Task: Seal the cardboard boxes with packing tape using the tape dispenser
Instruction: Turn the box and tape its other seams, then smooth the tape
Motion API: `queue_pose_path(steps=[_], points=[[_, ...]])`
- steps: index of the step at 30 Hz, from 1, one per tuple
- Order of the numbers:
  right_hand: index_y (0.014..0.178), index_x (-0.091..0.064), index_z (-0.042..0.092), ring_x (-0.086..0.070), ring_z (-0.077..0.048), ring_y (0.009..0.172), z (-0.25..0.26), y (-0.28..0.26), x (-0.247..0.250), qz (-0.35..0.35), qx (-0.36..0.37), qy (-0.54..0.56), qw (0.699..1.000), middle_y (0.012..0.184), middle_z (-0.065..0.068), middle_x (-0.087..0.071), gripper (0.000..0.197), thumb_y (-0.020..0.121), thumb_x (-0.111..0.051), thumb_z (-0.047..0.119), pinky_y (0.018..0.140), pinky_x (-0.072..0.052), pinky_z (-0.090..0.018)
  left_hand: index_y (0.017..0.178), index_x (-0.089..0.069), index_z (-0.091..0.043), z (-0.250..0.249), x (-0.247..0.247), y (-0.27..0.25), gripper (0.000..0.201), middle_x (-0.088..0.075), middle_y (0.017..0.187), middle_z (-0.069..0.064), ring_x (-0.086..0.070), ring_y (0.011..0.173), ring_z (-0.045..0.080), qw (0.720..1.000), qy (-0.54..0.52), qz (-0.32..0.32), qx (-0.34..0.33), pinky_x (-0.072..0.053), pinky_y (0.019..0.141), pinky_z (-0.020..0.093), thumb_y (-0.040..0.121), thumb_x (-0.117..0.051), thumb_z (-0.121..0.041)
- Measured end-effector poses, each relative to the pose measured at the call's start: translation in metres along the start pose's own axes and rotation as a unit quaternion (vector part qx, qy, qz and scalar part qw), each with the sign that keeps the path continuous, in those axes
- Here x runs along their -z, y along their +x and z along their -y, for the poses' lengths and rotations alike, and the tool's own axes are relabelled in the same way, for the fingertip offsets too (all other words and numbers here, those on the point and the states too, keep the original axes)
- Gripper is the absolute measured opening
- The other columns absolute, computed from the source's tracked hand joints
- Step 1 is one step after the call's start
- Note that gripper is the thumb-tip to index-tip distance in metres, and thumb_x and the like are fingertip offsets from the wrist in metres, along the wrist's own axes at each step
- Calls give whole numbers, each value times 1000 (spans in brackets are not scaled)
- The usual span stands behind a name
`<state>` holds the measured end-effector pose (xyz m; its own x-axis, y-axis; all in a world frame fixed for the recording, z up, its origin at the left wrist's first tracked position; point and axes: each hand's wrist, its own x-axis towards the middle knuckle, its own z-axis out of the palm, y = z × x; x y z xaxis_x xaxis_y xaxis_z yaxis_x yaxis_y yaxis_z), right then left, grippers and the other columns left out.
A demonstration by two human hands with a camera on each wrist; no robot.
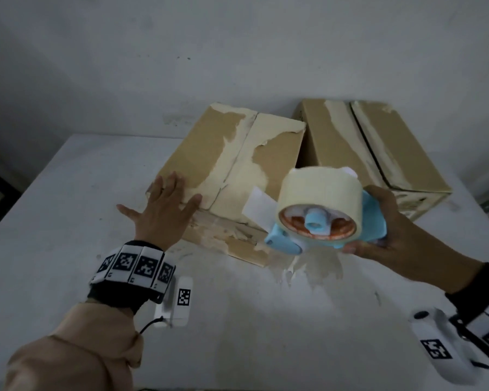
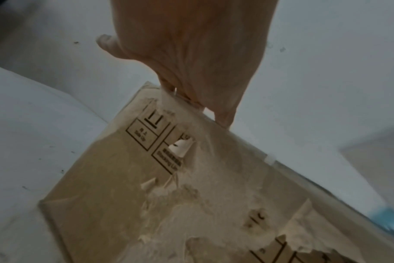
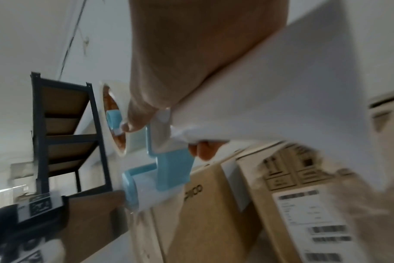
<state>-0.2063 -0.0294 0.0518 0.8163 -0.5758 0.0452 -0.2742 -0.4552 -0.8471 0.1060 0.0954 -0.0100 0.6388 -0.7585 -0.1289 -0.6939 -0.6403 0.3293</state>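
White table (image 1: pixel 68 193): left hand (image 1: pixel 164 210) flat (fingers spread) on box (image 1: pixel 226 153); right hand (image 1: pixel 390 221) grips tape dispenser (image 1: pixel 319 213).

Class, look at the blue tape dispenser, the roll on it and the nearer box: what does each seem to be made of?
Tape dispenser: likely moulded plastic; smooth, even pale blue.
Tape roll: cream, matte wraps, so perhaps paper tape; the orange-brown core looks like card.
Nearer box: brown cardboard, matte; its torn top skin exposes pale fibre.
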Motion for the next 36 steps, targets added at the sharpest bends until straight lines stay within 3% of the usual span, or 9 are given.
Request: queue_pose_path(steps=[6,14,19,23,26,29,31,33,36], points=[[107,-21,71,-50,13,106,-22,-16,5,-11,-29,13,999,106,49,-43,70,52,-64,78,79,-47,-7,147,-10,-31,1,0,-1,66,-3,156,-17,6,144,7,1000,10,-10,0,8,101,74,89,-21,-62],[114,-14,59,-47,18,105,-32,-15,-7,-28,-24,-9,999,110,47,-41,80,52,-58,82,79,-46,-6,148,-6,-28,0,-1,-4,96,1,157,-14,7,144,9,999,37,-9,-4,9,101,73,71,-25,-82],[113,-17,62,-55,12,101,-60,-33,-10,-37,-66,-22,997,107,28,-55,77,50,-55,86,79,-52,-19,148,-6,-27,-3,0,-4,95,2,157,-13,8,145,10,999,37,1,0,9,101,73,71,-24,-80],[106,-25,68,-62,9,84,-83,-65,-13,-122,-102,52,986,102,13,-61,72,47,-66,78,66,-52,-12,148,-5,-25,-4,-2,-5,94,2,157,-12,8,145,11,999,33,-7,4,8,103,71,72,-23,-78],[115,-15,70,-61,7,94,-98,-73,-26,-173,-109,79,976,105,30,-60,90,48,-74,69,75,-52,-13,148,-4,-24,-6,-2,-6,93,4,157,-10,9,145,12,999,40,-3,4,8,104,71,73,-21,-77],[127,-11,50,-62,-11,89,-111,-71,-41,-204,-146,21,968,100,14,-60,103,51,-80,45,78,-51,-26,148,-1,-23,-6,-2,-7,91,7,157,-9,10,145,13,999,48,4,1,10,104,70,75,-19,-76],[133,-23,29,-62,-14,83,-119,-68,-54,-185,-127,-76,972,97,3,-60,103,49,-75,57,73,-48,-15,148,2,-22,-4,-2,-7,93,8,157,-7,11,144,14,998,54,7,-3,11,104,69,75,-17,-76],[125,-39,12,-64,-22,87,-128,-65,-64,-157,-89,-179,967,104,-7,-64,94,49,-77,51,76,-47,-18,148,5,-22,-2,-3,-7,93,10,157,-6,14,144,14,998,60,12,-11,11,104,69,74,-14,-75],[115,-41,12,-66,-31,72,-141,-59,-78,-140,-29,-285,948,91,-17,-67,88,45,-91,29,62,-54,-32,147,8,-27,0,-2,-5,83,15,157,-4,18,143,14,997,65,24,-24,11,105,69,80,-16,-70]])
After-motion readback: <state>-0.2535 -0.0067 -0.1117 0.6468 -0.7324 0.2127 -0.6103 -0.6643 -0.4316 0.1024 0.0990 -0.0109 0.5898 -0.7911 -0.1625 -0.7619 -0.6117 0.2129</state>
